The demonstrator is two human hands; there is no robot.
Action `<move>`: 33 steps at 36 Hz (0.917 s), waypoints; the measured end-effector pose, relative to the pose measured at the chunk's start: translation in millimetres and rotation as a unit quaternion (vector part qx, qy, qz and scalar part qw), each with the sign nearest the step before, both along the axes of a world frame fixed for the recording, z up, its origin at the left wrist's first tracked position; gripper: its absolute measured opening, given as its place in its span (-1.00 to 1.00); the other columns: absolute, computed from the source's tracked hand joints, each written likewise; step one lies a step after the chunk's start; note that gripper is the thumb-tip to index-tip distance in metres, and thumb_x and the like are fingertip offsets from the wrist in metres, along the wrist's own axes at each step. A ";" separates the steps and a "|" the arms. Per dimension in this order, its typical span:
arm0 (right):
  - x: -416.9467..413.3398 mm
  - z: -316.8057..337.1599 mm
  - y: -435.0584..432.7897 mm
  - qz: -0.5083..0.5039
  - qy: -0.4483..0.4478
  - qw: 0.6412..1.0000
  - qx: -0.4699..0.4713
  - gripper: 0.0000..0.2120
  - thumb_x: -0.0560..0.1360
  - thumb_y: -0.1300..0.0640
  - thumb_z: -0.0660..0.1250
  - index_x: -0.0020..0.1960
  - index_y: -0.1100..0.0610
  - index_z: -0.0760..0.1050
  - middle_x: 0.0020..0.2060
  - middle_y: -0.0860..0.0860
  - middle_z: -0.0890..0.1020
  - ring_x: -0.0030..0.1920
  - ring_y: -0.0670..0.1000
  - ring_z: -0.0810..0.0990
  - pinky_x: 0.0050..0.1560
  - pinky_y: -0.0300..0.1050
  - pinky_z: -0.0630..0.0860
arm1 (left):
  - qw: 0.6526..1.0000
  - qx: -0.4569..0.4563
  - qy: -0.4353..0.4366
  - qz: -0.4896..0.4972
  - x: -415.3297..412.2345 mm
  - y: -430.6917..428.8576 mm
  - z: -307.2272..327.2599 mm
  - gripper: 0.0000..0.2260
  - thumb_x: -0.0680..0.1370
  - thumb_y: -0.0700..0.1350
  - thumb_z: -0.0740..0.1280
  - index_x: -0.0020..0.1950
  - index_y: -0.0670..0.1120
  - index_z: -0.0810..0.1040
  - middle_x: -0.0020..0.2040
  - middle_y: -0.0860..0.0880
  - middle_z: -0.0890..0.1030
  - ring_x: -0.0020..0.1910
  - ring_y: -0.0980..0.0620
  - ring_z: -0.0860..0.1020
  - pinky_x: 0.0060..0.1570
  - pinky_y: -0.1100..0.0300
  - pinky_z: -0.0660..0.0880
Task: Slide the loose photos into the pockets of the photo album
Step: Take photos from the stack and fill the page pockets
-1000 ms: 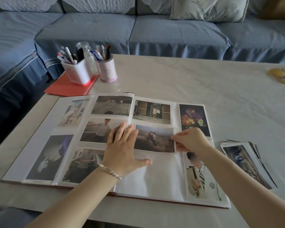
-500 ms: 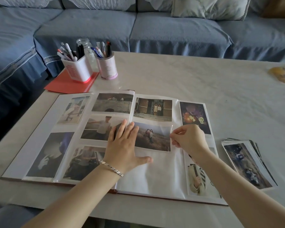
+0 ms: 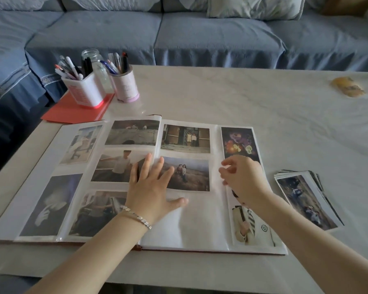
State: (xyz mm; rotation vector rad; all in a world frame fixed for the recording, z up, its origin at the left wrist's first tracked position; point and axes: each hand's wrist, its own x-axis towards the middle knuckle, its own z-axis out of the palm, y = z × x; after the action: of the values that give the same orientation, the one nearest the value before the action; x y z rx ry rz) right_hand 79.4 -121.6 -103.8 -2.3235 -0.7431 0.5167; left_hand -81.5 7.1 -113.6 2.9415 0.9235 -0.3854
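The photo album [image 3: 204,228] lies open on the table, most pockets filled with photos. A photo of two people on a hillside [image 3: 189,174] sits fully inside the middle pocket of the right page. My left hand [image 3: 151,185] lies flat with spread fingers across the album's centre fold, touching that photo's left edge. Just right of the photo my right hand [image 3: 242,177] hovers with loosely curled fingers and holds nothing. The stack of loose photos [image 3: 306,198] lies on the table to the right of the album.
Two pen holders [image 3: 85,90] [image 3: 124,85] and a glass jar [image 3: 94,58] stand at the back left, partly on a red folder [image 3: 72,112]. A yellow wrapped item [image 3: 348,89] lies far right. A blue sofa [image 3: 179,35] runs behind the table.
The hillside photo slid left, fully into its pocket. My right hand let go of its right edge and lifted slightly away. My left hand stayed flat on the fold.
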 end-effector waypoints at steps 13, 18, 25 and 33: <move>27.5 -14.5 -132.5 0.025 -0.218 0.937 -0.273 -0.72 0.47 0.04 0.32 0.08 0.19 0.52 0.14 0.09 0.58 0.20 0.12 0.51 0.22 -0.08 0.33 | 0.998 -0.059 -0.012 -0.005 35.9 -53.9 -18.3 -0.22 0.51 0.36 -0.01 0.52 -0.02 -0.27 0.47 -0.13 -0.42 0.46 -0.12 -0.38 0.33 0.06 -0.39; 25.4 -32.2 -142.3 0.033 -0.258 0.935 -0.243 -0.73 0.05 0.39 0.55 -0.38 0.24 0.50 -0.40 0.13 0.61 -0.34 0.19 0.62 -0.25 0.01 0.60 | 0.998 -0.059 -0.006 -0.011 29.3 -53.6 -21.7 -0.17 0.46 0.44 -0.05 0.50 0.00 -0.33 0.41 -0.10 -0.51 0.36 -0.04 -0.49 0.29 0.09 -0.42; 13.0 -21.4 -135.1 -0.009 -0.206 0.940 -0.272 -0.88 0.50 0.25 0.21 -0.05 0.17 0.53 -0.17 0.06 0.56 -0.15 0.08 0.48 -0.19 -0.20 0.24 | 0.997 -0.067 -0.025 -0.024 22.5 -53.0 -22.9 0.00 0.13 0.45 -0.39 0.51 0.01 -0.32 0.31 -0.05 -0.55 0.31 0.02 -0.53 0.29 0.11 -0.45; 14.8 -8.9 -142.7 -0.055 -0.189 0.944 -0.265 -0.83 0.54 0.10 0.22 0.00 0.01 0.59 -0.26 0.03 0.60 -0.25 0.12 0.50 -0.29 -0.14 0.40 | 0.997 -0.075 -0.027 -0.003 21.4 -59.9 -24.7 0.04 0.11 0.52 -0.34 0.49 0.02 -0.36 0.33 -0.04 -0.56 0.31 0.02 -0.55 0.28 0.06 -0.49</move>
State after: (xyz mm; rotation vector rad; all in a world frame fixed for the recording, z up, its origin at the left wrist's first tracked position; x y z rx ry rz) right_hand 94.2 -264.4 -112.7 -3.0047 -0.7016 0.2344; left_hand -60.1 -52.8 -138.2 2.8043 0.8402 -0.3561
